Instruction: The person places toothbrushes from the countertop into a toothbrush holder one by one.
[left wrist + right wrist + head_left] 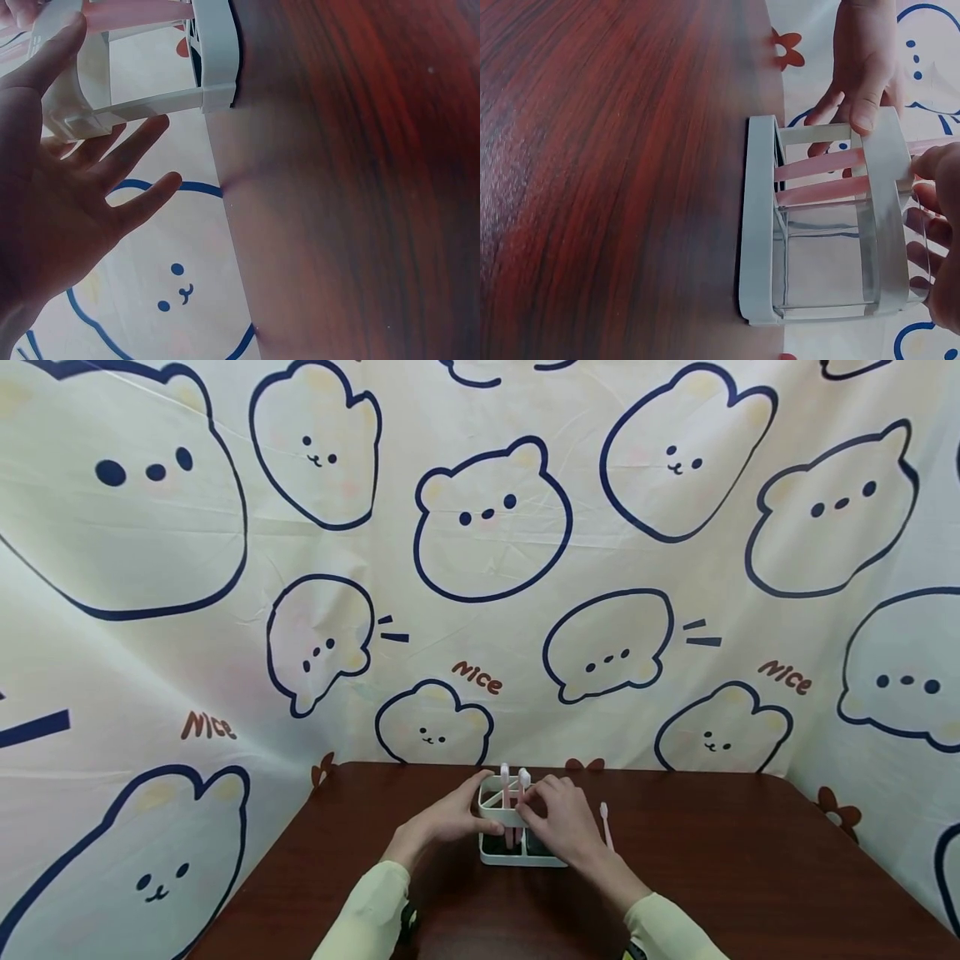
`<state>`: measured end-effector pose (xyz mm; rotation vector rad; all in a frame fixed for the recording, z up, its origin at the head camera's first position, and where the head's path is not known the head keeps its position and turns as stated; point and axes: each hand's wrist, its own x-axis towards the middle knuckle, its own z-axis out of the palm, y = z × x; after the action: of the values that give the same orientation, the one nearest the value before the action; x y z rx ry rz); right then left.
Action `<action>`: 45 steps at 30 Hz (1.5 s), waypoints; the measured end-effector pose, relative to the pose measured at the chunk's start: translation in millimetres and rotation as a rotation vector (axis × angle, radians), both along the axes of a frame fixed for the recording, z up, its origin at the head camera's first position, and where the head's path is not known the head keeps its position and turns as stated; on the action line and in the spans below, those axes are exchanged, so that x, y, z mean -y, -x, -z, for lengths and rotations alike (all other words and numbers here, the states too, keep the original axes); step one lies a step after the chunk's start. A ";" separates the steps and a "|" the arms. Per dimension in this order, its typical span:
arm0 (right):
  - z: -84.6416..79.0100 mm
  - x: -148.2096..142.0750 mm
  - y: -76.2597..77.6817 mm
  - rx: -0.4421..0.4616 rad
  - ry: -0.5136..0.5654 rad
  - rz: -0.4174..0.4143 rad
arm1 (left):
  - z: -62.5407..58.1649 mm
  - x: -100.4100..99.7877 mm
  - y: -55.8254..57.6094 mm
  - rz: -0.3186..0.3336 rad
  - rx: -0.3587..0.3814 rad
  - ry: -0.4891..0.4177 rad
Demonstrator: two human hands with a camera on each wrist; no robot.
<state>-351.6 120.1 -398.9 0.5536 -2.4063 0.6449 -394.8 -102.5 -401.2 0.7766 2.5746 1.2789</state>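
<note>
A white toothbrush holder (pixel 501 816), with an upper frame above a tray base, stands on the table. Two pink toothbrushes stand in it, one toothbrush (pixel 506 787) at the left and another toothbrush (pixel 523 779) beside it. My left hand (pixel 448 812) grips the upper frame at its left corner, thumb across the front, as the left wrist view also shows. Above the rim, my right hand (pixel 564 820) pinches the right-hand toothbrush between thumb and fingers. In the right wrist view both pink handles (pixel 821 163) reach down inside the holder toward its base (pixel 757 225).
Another toothbrush (pixel 606 825) lies on the dark brown wooden table (pixel 712 860), just right of my right hand. A cream cloth (pixel 495 560) printed with bear faces hangs behind the table's back edge and along its sides.
</note>
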 end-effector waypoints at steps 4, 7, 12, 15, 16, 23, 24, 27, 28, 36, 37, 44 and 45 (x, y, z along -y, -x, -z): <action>1.8 -4.8 0.4 0.000 0.001 0.001 | -0.2 -0.2 -0.1 0.003 0.007 -0.001; 2.7 -9.4 0.0 -0.030 0.001 0.013 | -0.6 0.3 -0.5 -0.003 0.008 0.003; 3.2 -18.7 -0.9 -0.060 0.053 0.017 | -1.8 0.5 -0.8 -0.011 0.002 0.008; 3.8 -24.7 -2.5 -0.064 0.082 0.006 | -2.1 0.2 -0.7 -0.011 0.000 0.011; 4.0 -26.5 -3.2 -0.068 0.089 0.004 | -2.1 0.2 -0.6 -0.011 0.000 0.011; 6.4 -33.3 -6.0 -0.046 0.156 -0.002 | -1.5 0.1 -0.6 -0.023 0.003 0.014; 6.6 -34.1 -6.6 -0.042 0.167 -0.004 | -1.3 0.2 -0.8 -0.024 0.004 0.013; 6.9 -36.9 -9.0 -0.031 0.200 -0.012 | -0.5 0.1 -0.8 -0.020 0.006 0.007; 7.3 -38.2 -9.6 -0.031 0.206 -0.013 | -0.2 0.1 -0.8 -0.019 0.007 0.006; 11.5 -49.3 -12.0 -0.037 0.258 -0.013 | 0.6 0.0 -0.3 -0.016 0.006 -0.002; 11.7 -50.6 -12.4 -0.031 0.270 -0.017 | 0.4 -0.1 -0.4 -0.015 0.007 -0.003; 11.4 -61.2 -14.7 -0.010 0.292 0.009 | 0.3 -0.2 -0.2 -0.015 0.007 -0.002; 11.5 -63.1 -14.6 -0.007 0.288 0.017 | 0.1 -0.3 -0.4 -0.015 0.005 0.000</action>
<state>-337.0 183.2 -410.5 0.4121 -2.2551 0.9593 -394.5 -102.2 -401.3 0.7548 2.5810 1.2837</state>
